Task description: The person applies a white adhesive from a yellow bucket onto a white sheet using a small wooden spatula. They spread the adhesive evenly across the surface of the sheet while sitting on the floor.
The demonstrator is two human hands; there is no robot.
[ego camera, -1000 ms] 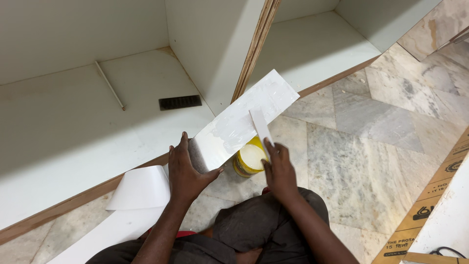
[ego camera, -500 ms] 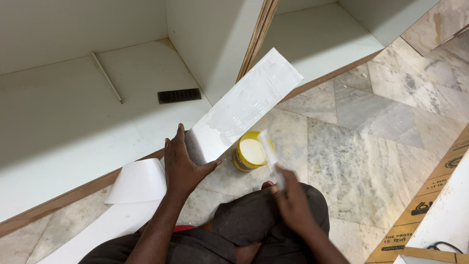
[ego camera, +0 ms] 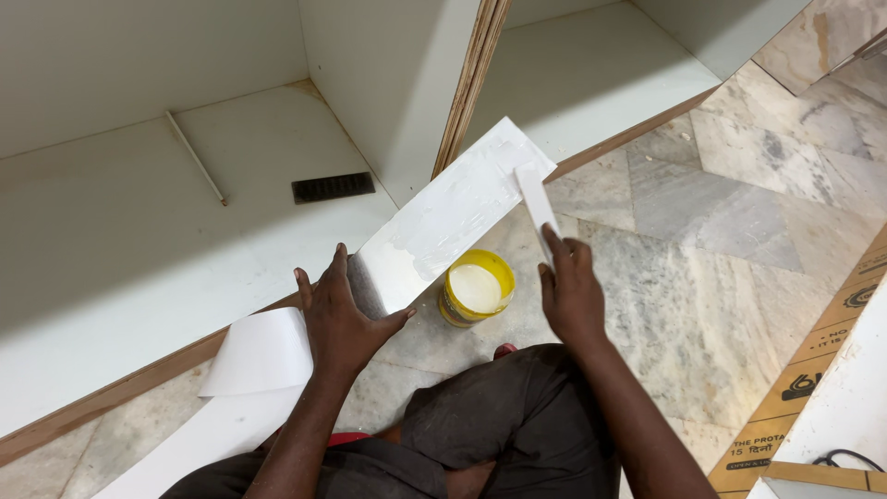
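Observation:
A long white laminate strip (ego camera: 453, 217) slants from the cabinet floor toward the upright divider, its top wet with white glue. My left hand (ego camera: 340, 314) presses flat on its lower end. My right hand (ego camera: 571, 291) grips a narrow white spreader strip (ego camera: 536, 199), whose tip rests on the strip's upper end. A yellow tub of white glue (ego camera: 475, 288) stands open on the marble floor between my hands.
A white open cabinet (ego camera: 139, 231) lies ahead with a plywood-edged divider (ego camera: 471, 83), a dark vent grille (ego camera: 333, 188) and a thin rod (ego camera: 196, 159). More white sheet (ego camera: 259, 356) lies by my left wrist. Brown cardboard (ego camera: 813, 388) covers the floor at right.
My right hand went down toward my knee, then came back up with the spreader to the strip's upper end. My left hand stayed pressed on the strip.

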